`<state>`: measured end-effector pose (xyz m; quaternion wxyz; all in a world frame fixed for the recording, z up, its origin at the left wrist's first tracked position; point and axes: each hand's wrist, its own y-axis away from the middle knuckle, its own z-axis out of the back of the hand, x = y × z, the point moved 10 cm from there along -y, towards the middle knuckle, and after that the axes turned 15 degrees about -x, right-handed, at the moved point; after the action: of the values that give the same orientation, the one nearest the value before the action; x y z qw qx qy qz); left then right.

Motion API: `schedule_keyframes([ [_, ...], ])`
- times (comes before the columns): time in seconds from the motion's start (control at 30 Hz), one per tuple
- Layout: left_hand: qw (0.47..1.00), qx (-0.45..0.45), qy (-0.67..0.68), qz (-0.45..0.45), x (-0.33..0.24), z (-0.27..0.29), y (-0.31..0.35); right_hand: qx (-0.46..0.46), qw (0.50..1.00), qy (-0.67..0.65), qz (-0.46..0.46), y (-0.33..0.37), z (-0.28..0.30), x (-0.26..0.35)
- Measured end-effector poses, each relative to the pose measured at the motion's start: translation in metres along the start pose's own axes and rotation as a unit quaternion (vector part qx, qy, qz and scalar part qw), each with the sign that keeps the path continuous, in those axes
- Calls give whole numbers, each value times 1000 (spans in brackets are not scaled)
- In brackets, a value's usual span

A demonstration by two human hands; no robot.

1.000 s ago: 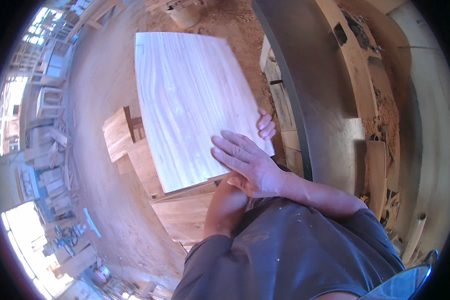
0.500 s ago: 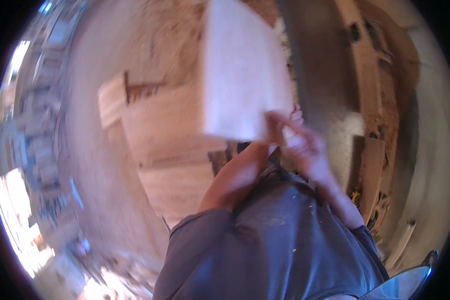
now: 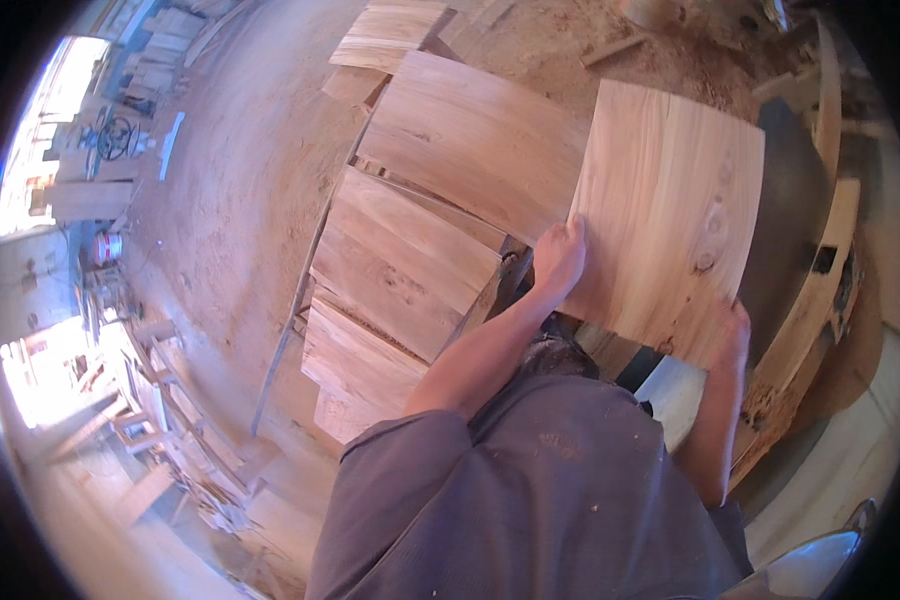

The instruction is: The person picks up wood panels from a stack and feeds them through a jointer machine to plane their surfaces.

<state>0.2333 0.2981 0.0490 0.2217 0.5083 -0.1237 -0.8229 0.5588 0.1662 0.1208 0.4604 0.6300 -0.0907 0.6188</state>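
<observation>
A wide, pale wooden panel (image 3: 670,210) with a few dark knots is held up in front of me. My left hand (image 3: 559,257) is closed on its left edge, the fingers out of sight behind the board. At the lower right corner my right hand (image 3: 732,335) grips the other edge, its fingers partly hidden. Just left of the held panel lies another wooden panel (image 3: 475,140). Nearer to me, a knotted panel (image 3: 400,265) rests on the same row of stacked boards.
A small panel (image 3: 388,38) sits at the far end of the row. Beside the stacks runs a thin long strip (image 3: 305,290). On the right are a dark flat surface (image 3: 785,220) and a long beam (image 3: 820,270). Wood scraps (image 3: 185,430) are piled at the lower left.
The panel has swung to the right and now shows its knotted face. My hands have moved apart, from close together near one corner to opposite edges. The view has turned.
</observation>
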Motion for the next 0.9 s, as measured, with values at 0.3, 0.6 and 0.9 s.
schedule_keyframes([
  [0.3,988,-132,31,68,132,64,-29,59,959,218,168,-8,-126,-12],
  [0.6,891,-357,180,217,260,177,38,345,860,279,253,43,-337,-52],
  [0.9,810,-507,21,293,372,252,78,464,610,475,433,121,-452,-143],
])
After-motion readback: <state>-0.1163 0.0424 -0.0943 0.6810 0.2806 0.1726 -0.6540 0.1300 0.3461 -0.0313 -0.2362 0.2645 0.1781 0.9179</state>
